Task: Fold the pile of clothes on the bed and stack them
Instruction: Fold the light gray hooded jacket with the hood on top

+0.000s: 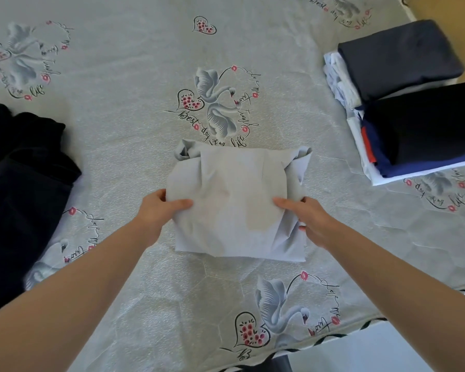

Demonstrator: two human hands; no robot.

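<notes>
At the centre of the swan-printed grey bedsheet [134, 135], a pale grey, partly folded cotton garment [236, 200] lies flat, touching the sheet. The left hand [159, 208] pinches its left edge, thumb on top; the right hand [306, 218] grips the right edge, fingers curled into the bunched cloth. To the right stand two stacks of folded clothes — a far stack topped by a dark grey piece [397, 57] and a near stack topped by a black piece [424, 127]. An unfolded heap of dark clothes [22, 189] waits at the left.

Risk: the loose sleeve ends at the far corners may spill out if the bundle is lifted unevenly — the fold would then open. The sheet's script reads "Best day of my life".
</notes>
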